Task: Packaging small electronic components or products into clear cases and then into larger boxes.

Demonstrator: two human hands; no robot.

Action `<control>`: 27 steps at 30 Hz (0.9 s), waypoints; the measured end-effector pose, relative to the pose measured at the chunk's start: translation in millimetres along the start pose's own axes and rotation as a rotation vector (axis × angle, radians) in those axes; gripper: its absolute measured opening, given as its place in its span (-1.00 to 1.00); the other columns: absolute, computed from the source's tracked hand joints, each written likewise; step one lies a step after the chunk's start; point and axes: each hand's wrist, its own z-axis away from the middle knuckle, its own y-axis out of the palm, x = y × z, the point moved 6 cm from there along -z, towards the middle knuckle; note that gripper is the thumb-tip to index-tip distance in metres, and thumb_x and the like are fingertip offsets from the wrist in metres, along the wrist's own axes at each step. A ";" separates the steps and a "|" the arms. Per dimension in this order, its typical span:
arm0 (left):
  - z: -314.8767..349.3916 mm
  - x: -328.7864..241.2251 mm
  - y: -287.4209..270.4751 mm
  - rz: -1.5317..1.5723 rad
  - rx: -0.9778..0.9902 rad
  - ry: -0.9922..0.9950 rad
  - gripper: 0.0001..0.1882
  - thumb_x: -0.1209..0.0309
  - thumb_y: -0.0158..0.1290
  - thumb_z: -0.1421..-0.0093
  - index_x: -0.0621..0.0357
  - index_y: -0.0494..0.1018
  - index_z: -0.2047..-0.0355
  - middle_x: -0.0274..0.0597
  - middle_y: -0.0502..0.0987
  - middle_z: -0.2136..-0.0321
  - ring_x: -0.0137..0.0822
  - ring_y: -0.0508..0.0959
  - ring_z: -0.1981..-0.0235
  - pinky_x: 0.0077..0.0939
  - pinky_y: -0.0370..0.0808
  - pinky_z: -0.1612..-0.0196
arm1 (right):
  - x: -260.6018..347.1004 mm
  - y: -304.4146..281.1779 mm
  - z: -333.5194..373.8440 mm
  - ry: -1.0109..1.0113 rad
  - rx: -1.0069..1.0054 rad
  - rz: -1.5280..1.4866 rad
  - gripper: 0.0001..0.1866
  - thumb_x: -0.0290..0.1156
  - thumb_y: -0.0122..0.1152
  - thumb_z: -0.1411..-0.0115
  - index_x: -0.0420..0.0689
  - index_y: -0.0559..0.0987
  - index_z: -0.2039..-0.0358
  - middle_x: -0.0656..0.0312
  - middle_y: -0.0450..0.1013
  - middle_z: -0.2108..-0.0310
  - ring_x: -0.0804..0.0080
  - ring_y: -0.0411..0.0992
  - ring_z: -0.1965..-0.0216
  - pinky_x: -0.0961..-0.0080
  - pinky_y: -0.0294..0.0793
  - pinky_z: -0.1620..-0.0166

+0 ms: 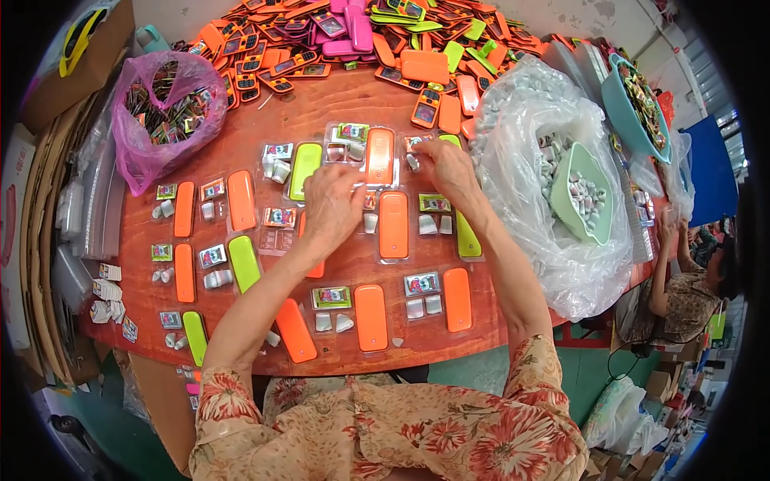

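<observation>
My left hand (334,205) bends over the middle of the table with fingers drawn together; what they hold, if anything, is hidden. Just beyond it lies a clear blister tray (353,171) with an orange toy phone (379,155), a green packet (352,132) and small white pieces. My right hand (451,170) pinches close to a small white piece (413,163) beside a colourful packet (418,144); its grasp cannot be made out. Under my right wrist is a tray with a lime-green toy phone (468,236). Between my forearms lies another orange phone (394,225) in its tray.
Toy phones (353,32) are heaped along the far edge. A pink bag of packets (170,112) stands far left. At right, a clear plastic bag (513,152) holds white pieces and a green scoop-like basin (583,192). A blue basin (634,104) sits behind; another person (682,297) works at right.
</observation>
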 end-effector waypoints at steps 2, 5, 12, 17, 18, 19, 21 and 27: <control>-3.9 11.8 -10.2 0.011 -0.037 0.008 -0.86 0.40 0.03 0.06 0.09 0.47 0.43 -0.18 0.40 0.46 -0.16 0.37 0.32 -0.27 0.25 0.25 | -0.1 6.1 -0.9 -0.043 0.021 -0.158 -0.88 -0.43 0.08 0.10 -0.21 0.47 0.55 0.06 0.41 0.49 0.11 0.36 0.37 0.28 0.35 0.32; -7.3 22.5 -29.1 -0.037 -0.070 -0.047 -0.87 0.37 0.00 0.03 0.07 0.48 0.45 -0.18 0.40 0.48 -0.16 0.38 0.33 -0.29 0.26 0.24 | -0.4 15.9 2.6 0.048 0.090 -0.116 -0.87 -0.43 0.10 0.12 -0.21 0.47 0.54 0.05 0.41 0.49 0.10 0.36 0.38 0.27 0.35 0.33; -5.6 43.6 -47.9 -0.090 -0.080 -0.122 -0.85 0.40 -0.01 0.01 0.15 0.47 0.42 -0.15 0.40 0.47 -0.15 0.35 0.31 -0.32 0.25 0.20 | 9.4 28.9 1.9 -0.037 0.044 0.193 -0.90 -0.44 0.05 0.09 -0.19 0.45 0.62 0.05 0.37 0.56 0.09 0.34 0.44 0.23 0.31 0.37; -13.1 39.3 -38.7 -0.312 -0.113 0.038 -0.87 0.40 0.02 0.07 0.05 0.49 0.46 -0.25 0.40 0.51 -0.20 0.34 0.37 -0.28 0.22 0.25 | -3.0 30.4 3.3 0.007 0.147 0.106 -0.87 -0.42 0.04 0.05 -0.22 0.43 0.57 0.04 0.36 0.54 0.11 0.34 0.41 0.27 0.33 0.36; -17.2 41.1 -35.7 -0.321 -0.166 0.067 -0.88 0.40 0.04 0.11 0.03 0.50 0.49 -0.26 0.38 0.54 -0.20 0.33 0.39 -0.25 0.20 0.26 | 4.8 30.0 -1.2 -0.003 0.146 0.103 -0.87 -0.42 0.04 0.05 -0.22 0.43 0.57 0.04 0.36 0.54 0.11 0.34 0.41 0.27 0.33 0.36; -21.4 42.3 -32.4 -0.385 -0.200 0.105 -0.87 0.40 0.02 0.12 0.03 0.50 0.50 -0.23 0.38 0.54 -0.19 0.32 0.37 -0.23 0.19 0.27 | 13.6 23.6 -5.9 0.019 0.052 0.025 -0.88 -0.44 0.06 0.08 -0.23 0.43 0.52 0.02 0.36 0.53 0.08 0.35 0.42 0.26 0.33 0.35; -31.1 52.6 -20.7 -0.411 -0.167 0.081 -0.88 0.40 0.01 0.12 0.03 0.51 0.51 -0.21 0.38 0.53 -0.18 0.32 0.36 -0.23 0.19 0.27 | 39.2 12.3 -17.0 0.000 -0.034 -0.151 -0.80 -0.45 0.10 0.07 -0.23 0.41 0.39 -0.02 0.36 0.48 0.06 0.35 0.40 0.27 0.33 0.34; -42.7 52.3 -4.1 -0.388 -0.106 0.084 -0.90 0.38 0.02 0.13 0.04 0.50 0.56 -0.19 0.37 0.51 -0.17 0.32 0.33 -0.21 0.19 0.27 | 66.4 52.2 -43.0 -0.181 0.001 -0.046 -0.82 -0.42 0.09 0.13 -0.20 0.44 0.46 0.03 0.35 0.49 0.13 0.36 0.39 0.27 0.34 0.36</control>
